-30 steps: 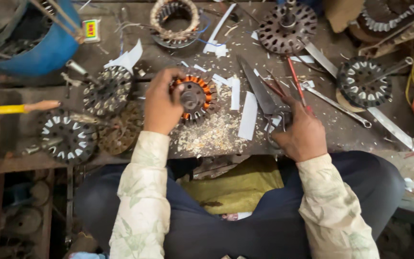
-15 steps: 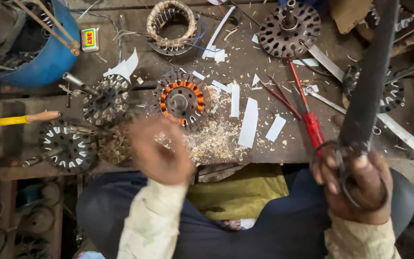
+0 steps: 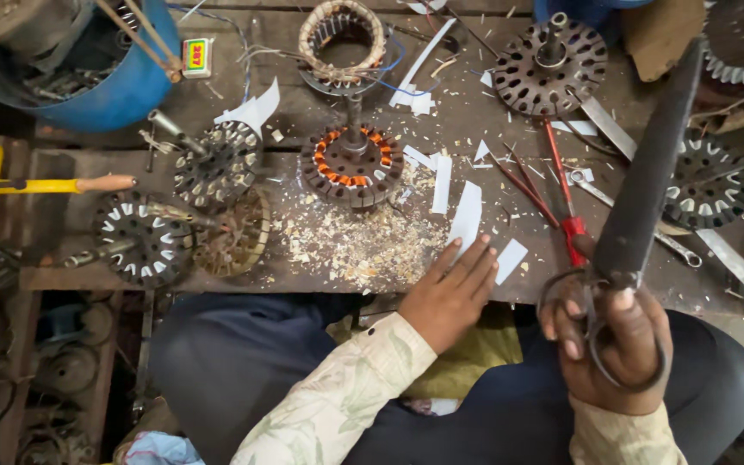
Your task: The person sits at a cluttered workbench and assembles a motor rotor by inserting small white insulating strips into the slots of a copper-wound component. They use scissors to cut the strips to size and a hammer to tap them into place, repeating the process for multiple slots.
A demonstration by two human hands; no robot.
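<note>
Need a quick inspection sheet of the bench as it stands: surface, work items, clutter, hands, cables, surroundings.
Surface: wooden bench, dark and worn, with pale shavings heaped near its front edge.
Job's things: large scissors in the right hand; white paper strips by the left hand; stator with orange-lined slots mid-bench.
Clutter: several more slotted stators, red-handled pliers, a spanner, a yellow tool with wooden handle.
Hands: left hand flat at the bench edge, fingertips on a strip; right hand through the scissor loops.
Cables: thin blue wires off the wound coil.
Surroundings: blue tub of parts, upper left.
</note>
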